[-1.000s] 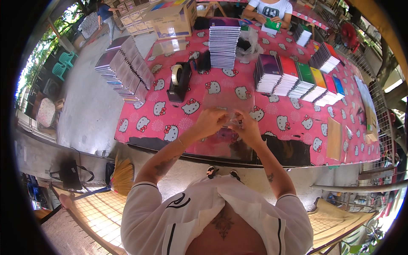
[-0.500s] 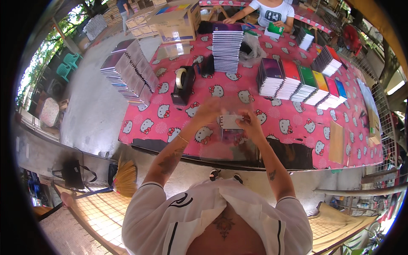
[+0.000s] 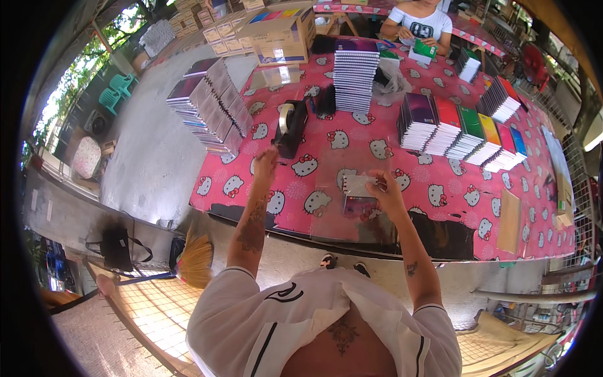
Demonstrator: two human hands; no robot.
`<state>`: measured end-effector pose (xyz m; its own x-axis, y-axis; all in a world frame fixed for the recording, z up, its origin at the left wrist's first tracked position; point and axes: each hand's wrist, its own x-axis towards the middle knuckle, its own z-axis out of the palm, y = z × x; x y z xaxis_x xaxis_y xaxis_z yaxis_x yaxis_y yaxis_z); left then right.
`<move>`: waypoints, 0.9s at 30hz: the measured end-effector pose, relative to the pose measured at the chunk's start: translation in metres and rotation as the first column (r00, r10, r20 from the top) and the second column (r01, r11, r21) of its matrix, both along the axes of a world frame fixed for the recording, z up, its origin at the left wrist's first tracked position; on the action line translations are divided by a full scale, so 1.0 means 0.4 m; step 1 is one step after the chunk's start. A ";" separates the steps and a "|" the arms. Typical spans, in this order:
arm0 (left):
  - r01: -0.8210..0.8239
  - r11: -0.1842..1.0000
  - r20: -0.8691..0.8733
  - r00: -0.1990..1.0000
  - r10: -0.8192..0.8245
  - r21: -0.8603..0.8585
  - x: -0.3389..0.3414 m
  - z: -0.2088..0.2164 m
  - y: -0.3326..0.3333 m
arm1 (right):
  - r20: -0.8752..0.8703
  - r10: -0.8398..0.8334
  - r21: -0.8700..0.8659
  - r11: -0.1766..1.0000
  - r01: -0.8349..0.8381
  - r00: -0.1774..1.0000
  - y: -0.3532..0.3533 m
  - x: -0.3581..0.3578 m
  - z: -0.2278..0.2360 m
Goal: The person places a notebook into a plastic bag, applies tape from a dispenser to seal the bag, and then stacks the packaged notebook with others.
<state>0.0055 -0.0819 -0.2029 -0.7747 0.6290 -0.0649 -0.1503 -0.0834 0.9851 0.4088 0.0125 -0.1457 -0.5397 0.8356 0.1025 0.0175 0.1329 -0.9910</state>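
My right hand [image 3: 388,190] grips the right edge of a small spiral notebook [image 3: 358,186], its pale cover facing up and clear plastic around it. Just below lies a dark, coloured cover [image 3: 362,206], partly behind shiny plastic. Reaching to the near end of the black tape dispenser [image 3: 290,133], my left hand [image 3: 266,163] has its fingers drawn together; whatever they pinch is too small to make out. A roll of tape [image 3: 286,118] sits in the dispenser.
Tall notebook stacks [image 3: 356,78] stand behind the dispenser, and more [image 3: 207,107] at the table's left edge. Coloured notebook piles [image 3: 449,129] line the right side. A cardboard box [image 3: 284,38] is at the back. Across the table, a person [image 3: 419,28] handles a green notebook.
My left hand has moved away from the small notebook, leftward to the tape dispenser. My right hand stays on the notebook. The view has shifted slightly, and the person opposite has drawn an outstretched arm in.
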 end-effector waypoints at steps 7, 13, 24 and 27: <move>-0.421 0.690 -0.804 0.220 -0.553 -0.589 0.012 0.177 0.032 | -0.014 -0.032 0.048 0.998 0.032 0.999 0.003 0.003 -0.026; 0.546 0.435 -0.663 -0.337 -0.669 -0.716 0.446 0.447 0.183 | -0.087 -0.010 -0.018 1.000 0.009 0.996 -0.003 0.001 -0.011; 0.766 0.116 -0.011 0.140 -0.990 -0.632 0.338 0.101 0.262 | -0.328 -0.091 -0.254 0.967 0.005 0.940 -0.040 -0.011 -0.040; 0.838 0.491 0.075 0.488 -0.870 0.239 0.386 0.117 0.087 | -0.305 -0.334 -0.426 0.885 0.187 0.892 -0.031 0.052 -0.108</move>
